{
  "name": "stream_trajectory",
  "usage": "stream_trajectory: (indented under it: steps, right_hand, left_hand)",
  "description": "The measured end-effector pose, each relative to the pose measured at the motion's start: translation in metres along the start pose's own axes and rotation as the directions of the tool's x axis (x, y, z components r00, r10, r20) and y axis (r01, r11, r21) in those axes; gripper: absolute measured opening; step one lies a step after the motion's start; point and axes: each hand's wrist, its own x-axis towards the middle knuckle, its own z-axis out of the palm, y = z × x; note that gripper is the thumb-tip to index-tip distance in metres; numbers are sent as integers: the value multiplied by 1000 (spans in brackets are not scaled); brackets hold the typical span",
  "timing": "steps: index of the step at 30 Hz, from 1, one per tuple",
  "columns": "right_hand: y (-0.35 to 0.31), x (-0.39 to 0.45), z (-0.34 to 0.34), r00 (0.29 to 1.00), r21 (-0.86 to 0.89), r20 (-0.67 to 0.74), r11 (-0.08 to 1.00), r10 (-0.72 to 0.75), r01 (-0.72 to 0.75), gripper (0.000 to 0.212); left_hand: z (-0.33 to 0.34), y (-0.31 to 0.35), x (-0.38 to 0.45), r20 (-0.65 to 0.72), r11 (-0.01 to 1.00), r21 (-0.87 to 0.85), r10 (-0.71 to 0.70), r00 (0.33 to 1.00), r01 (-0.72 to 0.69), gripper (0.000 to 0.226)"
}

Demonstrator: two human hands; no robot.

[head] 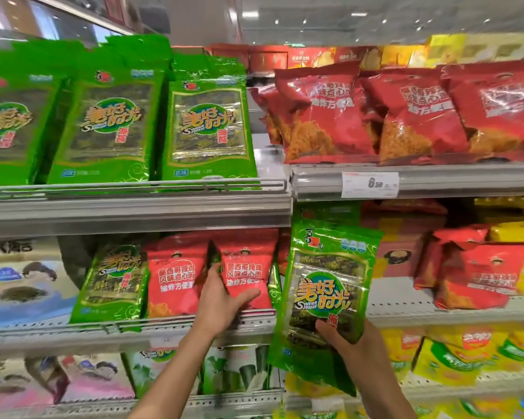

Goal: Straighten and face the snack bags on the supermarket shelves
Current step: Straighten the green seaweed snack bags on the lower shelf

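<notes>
Head view: a person faces stocked supermarket shelves, both forearms reaching in from six o'clock.
Left hand: the left hand [221, 297] is on the middle shelf at about seven o'clock from frame centre, fingers and thumb pinching a thin dark-edged packet [213, 261] turned edge-on between two red crinkly plastic noodle-snack bags [176, 279].
Right hand: the right hand [345, 337] grips the lower corner of a glossy green foil seaweed bag [330, 291], thumb across its face, other fingers hidden behind it; the bag tilts, top leaning toward one o'clock.
Where the held bag is: off the shelf, in front of the middle shelf edge [406, 316], at five o'clock from centre.
Matching stock: a green seaweed bag [115, 282] stands on the same shelf at eight o'clock, and a row of green seaweed bags [208, 128] fills the top shelf at eleven o'clock.
Step in hand: judging by this, misplaced green bags are being pulled out from among the red ones.
Next move: probably draw the edge-on packet clear, then stand both green bags upright, fronts outward, with their own kind.
Watch for: the neighbouring red bags may topple as the packet comes out.
</notes>
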Motion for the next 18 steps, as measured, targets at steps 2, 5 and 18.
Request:
stream_trajectory:
  steps: [2,5,18]
  right_hand:
    - [5,-6,-1,1000,3,-26,1000,6,-6,57]
    - [11,-15,-7,998,16,-52,1000,23,-22,54]
    - [8,-17,-29,1000,-64,-25,998,-17,16,39]
  left_hand:
    - [0,-3,13,29,999,-25,-43,999,43,97]
    - [-2,-3,28,65,996,-38,-75,995,78,72]
    - [-9,32,30,180,884,-421,-140,974,205,65]
